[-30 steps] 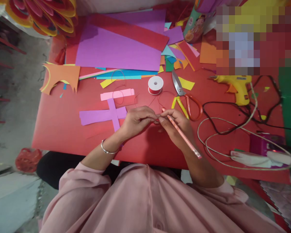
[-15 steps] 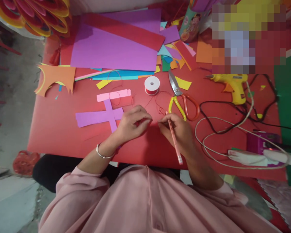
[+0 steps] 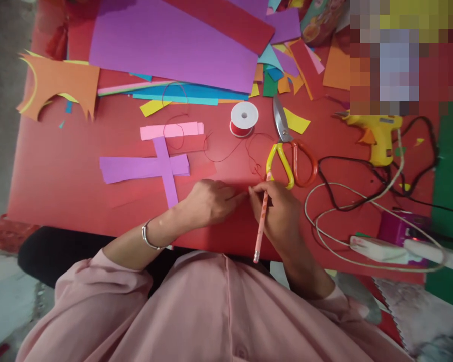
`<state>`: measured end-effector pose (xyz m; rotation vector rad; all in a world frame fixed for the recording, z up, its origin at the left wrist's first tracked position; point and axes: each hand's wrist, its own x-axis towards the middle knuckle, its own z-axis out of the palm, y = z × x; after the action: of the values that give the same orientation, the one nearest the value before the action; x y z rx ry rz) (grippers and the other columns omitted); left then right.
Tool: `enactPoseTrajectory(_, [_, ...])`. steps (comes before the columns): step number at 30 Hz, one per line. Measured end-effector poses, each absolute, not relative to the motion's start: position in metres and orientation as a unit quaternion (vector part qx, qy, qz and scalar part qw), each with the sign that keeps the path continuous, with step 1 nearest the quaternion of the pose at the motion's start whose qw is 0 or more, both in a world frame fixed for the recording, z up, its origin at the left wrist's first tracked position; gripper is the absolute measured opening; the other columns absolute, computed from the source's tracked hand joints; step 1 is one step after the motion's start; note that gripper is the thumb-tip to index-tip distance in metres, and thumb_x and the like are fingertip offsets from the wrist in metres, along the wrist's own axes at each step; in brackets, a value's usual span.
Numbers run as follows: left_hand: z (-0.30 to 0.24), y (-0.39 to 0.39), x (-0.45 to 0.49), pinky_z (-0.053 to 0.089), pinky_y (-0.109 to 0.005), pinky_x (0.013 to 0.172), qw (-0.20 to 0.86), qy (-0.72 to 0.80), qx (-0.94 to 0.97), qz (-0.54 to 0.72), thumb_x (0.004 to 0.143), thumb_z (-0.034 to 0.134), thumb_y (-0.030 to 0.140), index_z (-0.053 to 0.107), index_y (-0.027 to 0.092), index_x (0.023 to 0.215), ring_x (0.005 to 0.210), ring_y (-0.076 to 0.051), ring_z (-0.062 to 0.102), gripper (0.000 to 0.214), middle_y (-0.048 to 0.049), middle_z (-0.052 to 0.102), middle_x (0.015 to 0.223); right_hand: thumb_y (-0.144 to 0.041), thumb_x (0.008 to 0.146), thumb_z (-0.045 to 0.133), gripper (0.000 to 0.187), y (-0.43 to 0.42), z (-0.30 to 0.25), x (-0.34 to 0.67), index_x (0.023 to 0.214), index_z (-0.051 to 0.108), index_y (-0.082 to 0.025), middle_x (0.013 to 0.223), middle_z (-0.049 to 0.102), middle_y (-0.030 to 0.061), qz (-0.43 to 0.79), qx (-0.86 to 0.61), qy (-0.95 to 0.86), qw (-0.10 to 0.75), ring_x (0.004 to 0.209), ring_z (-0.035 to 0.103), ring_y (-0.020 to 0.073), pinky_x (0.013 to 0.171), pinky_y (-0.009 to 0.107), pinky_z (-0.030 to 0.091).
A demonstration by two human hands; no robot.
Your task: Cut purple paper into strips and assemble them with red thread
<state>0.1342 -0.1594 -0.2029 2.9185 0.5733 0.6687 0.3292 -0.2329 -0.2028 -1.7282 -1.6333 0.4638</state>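
Observation:
My right hand (image 3: 277,211) is closed around a pink pencil (image 3: 260,229), its eraser end pointing back toward my body. My left hand (image 3: 209,201) has its fingers pinched together, touching the right fingertips beside the pencil. A thin red thread (image 3: 230,153) trails from the hands toward a white spool (image 3: 243,118); whether the left fingers pinch it I cannot tell. Left of the hands lie crossed purple paper strips (image 3: 151,168) and a pink strip (image 3: 171,130) on the red table (image 3: 60,186).
Scissors (image 3: 287,151) with yellow and orange handles lie right of the spool. A yellow glue gun (image 3: 375,133), black and white cables (image 3: 362,201) and a power strip (image 3: 392,249) fill the right side. Large purple sheets (image 3: 173,50) and paper scraps cover the back; an orange cut-out (image 3: 60,83) lies far left.
The hands parted briefly and have met again, closer to the table's near edge. The pencil swung from slanting right to nearly upright in view. The camera tilted lower and nearer.

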Motion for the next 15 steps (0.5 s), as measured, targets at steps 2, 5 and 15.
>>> enactPoseTrajectory(2, [-0.203,-0.159,0.133,0.028,-0.029,0.048,0.046,0.186,0.959,0.209,0.103,0.047,0.013,0.072,0.017,0.109,0.053,-0.012,0.051,0.026,0.0020,0.057,0.061,-0.028,0.099,0.068,0.009,-0.235,-0.201,0.332,0.091,0.067,-0.024,0.080,0.072,0.0006,0.193,-0.664,-0.624,0.362,0.071,0.068,0.0166,0.071,0.030,0.053])
enactPoseTrajectory(5, [-0.204,-0.158,0.130,0.030,-0.028,0.049,0.064,0.185,0.961,0.195,0.103,0.048,0.014,0.072,0.017,0.111,0.056,-0.012,0.054,0.026,0.0008,0.062,0.065,-0.031,0.105,0.059,0.013,-0.239,-0.198,0.338,0.110,0.069,-0.025,0.095,0.079,0.0036,0.256,-0.648,-0.604,0.387,0.080,0.074,0.0179,0.075,0.032,0.058])
enactPoseTrajectory(15, [-0.202,-0.154,0.130,0.029,-0.029,0.050,0.060,0.182,0.960,0.206,0.102,0.047,0.013,0.075,0.016,0.098,0.053,-0.012,0.048,0.028,0.0002,0.059,0.062,-0.013,0.102,0.053,0.026,-0.239,-0.197,0.344,0.117,0.073,-0.021,0.095,0.080,0.0073,0.210,-0.565,-0.701,0.381,0.086,0.075,0.0213,0.082,0.037,0.060])
